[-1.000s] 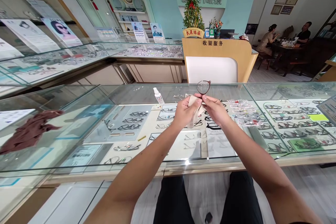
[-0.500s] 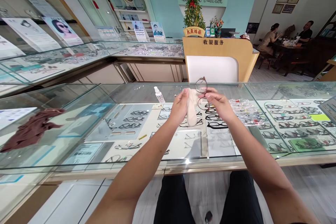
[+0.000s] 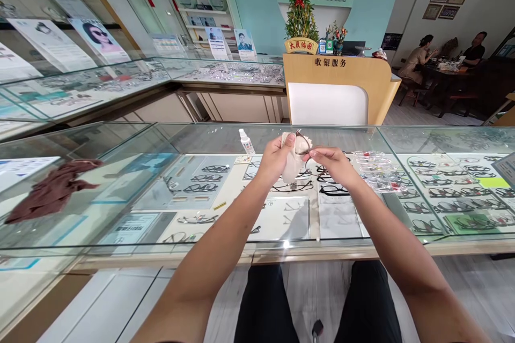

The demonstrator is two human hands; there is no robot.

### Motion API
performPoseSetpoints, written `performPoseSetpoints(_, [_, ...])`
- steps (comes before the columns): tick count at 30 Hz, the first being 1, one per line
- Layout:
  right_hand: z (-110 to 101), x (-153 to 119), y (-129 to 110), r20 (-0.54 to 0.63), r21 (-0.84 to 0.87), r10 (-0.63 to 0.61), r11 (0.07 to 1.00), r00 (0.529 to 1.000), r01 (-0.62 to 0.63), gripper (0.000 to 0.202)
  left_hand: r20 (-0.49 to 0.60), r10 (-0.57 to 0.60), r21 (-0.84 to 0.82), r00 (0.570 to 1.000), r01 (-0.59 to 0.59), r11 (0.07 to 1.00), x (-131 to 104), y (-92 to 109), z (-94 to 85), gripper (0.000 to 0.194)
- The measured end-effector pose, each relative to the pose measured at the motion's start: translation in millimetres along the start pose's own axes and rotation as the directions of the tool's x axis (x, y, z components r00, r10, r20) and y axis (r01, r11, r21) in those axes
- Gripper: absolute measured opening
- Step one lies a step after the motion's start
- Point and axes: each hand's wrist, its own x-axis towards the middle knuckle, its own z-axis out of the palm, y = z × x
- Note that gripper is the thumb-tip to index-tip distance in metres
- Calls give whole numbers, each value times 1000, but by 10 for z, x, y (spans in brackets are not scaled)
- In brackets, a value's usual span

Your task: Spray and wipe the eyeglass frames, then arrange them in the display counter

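Observation:
Above the glass counter, my left hand (image 3: pixel 278 157) is closed around a pale cream cloth (image 3: pixel 290 169), part of which hangs below the fingers. A pair of round, thin-rimmed eyeglasses (image 3: pixel 309 149) has one rim against the cloth. My right hand (image 3: pixel 330 161) pinches the eyeglasses near the middle, its fingertips close to the left hand. The lower part of the frame is partly hidden by the fingers. To the left of the hands a small white spray bottle (image 3: pixel 247 142) stands upright on the glass.
Under the glass countertop (image 3: pixel 209 134) lie several rows of spectacle frames (image 3: pixel 442 193). A crumpled brown cloth (image 3: pixel 54 190) rests on the left part. Clear-looking glasses (image 3: pixel 378 171) are stacked right of my hands. Beyond is a wooden cash desk (image 3: pixel 340 67); two people sit at a table at the back right.
The eyeglasses have tilted and come left and down, so that one rim now lies against the cloth. Both hands have drawn closer together.

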Motion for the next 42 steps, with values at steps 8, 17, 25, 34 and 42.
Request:
performPoseSetpoints(8, [-2, 13, 9, -33, 96, 14, 995, 999, -11, 52, 138, 19, -33, 990, -15, 999, -15, 51, 3, 61])
performPoseSetpoints(17, [80, -7, 86, 48, 33, 27, 999, 998, -29, 57, 35, 50, -50, 998, -48, 998, -84, 90, 60, 64])
performPoseSetpoints(25, [74, 42, 115, -18, 82, -49, 995, 999, 50, 59, 69, 24, -227, 997, -8, 974, -32, 60, 90, 62])
performPoseSetpoints(34, [97, 46, 120, -18, 91, -74, 993, 997, 75, 65, 33, 28, -223, 999, -20, 975, -106, 42, 166, 53])
performPoseSetpoints(42, [158, 25, 60, 58, 48, -82, 996, 995, 80, 61, -88, 124, -147, 988, -136, 980, -109, 28, 163, 59])
